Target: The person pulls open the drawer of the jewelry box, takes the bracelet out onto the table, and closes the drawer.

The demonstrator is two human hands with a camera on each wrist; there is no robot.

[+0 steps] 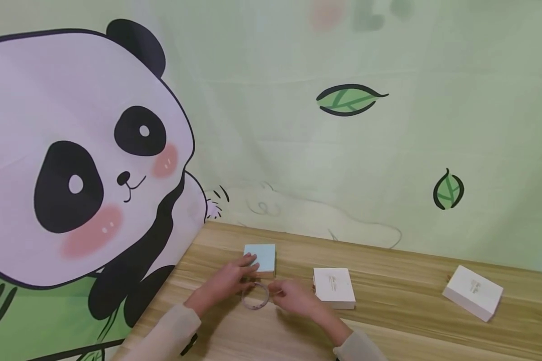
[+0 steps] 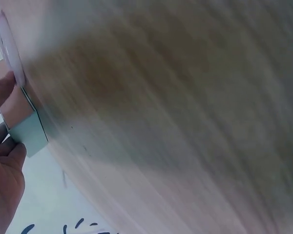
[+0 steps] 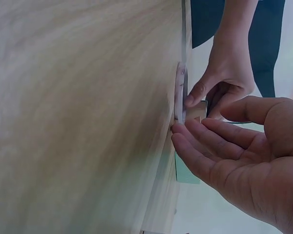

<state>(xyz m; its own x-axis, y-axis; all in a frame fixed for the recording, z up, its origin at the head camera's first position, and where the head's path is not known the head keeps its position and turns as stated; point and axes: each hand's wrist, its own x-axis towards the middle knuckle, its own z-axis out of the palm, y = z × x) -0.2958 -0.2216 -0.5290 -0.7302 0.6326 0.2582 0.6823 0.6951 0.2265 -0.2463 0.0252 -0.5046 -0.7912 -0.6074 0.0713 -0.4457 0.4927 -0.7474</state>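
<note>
A pale, translucent round bangle [image 1: 255, 307] sits just on the near side of the light-blue square box [image 1: 265, 257] on the wood-grain bench [image 1: 402, 306]. The left hand [image 1: 228, 279] has fingers on the box, thumb at the bangle; whether it grips, I cannot tell. The right hand [image 1: 294, 298], fingers loosely extended, meets the bangle's right edge. Best to support both rims lightly, without squeezing.

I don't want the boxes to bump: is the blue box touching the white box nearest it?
Apart. The head view shows bare wooden table between the blue box and the nearest white box.
</note>
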